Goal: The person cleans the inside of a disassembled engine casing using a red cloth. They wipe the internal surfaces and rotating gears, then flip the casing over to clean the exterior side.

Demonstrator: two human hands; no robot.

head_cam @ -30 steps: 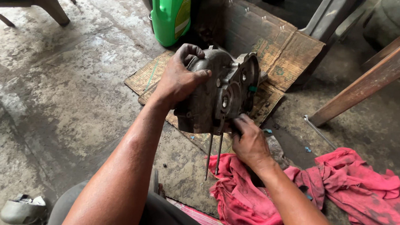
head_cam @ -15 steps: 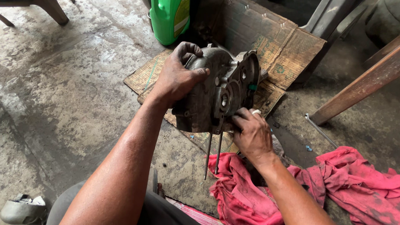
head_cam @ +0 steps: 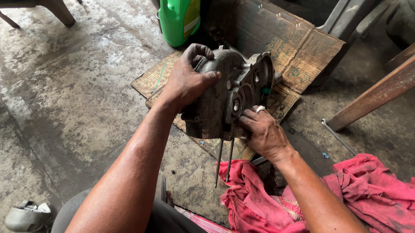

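A grimy grey engine crankcase (head_cam: 226,96) is held upright over a flattened sheet of cardboard (head_cam: 297,46) that lies on the stained concrete floor (head_cam: 60,107). The casing is gripped from above by the left hand (head_cam: 188,79), whose fingers are curled over its top edge while the thumb is pressed along the near side. The lower front face of the casing is clasped by the right hand (head_cam: 262,132), the fingers being closed against the metal beside a round bearing bore; a pale ring is worn on one of these fingers. Two long thin studs (head_cam: 224,160) are seen projecting downward from the bottom of the casing, their tips hanging just above the floor, close to the edge of a crumpled red rag (head_cam: 352,195). The rag is spread on the floor under and beside the right forearm. A green plastic jug (head_cam: 179,14) is stood at the far edge of the cardboard, behind the casing and apart from it. A slanted wooden beam (head_cam: 378,90) is seen at the right, with a thin bent metal rod (head_cam: 338,137) lying on the floor near its foot. A chair leg (head_cam: 57,8) is visible at the upper left, and a worn shoe (head_cam: 27,216) at the lower left corner.
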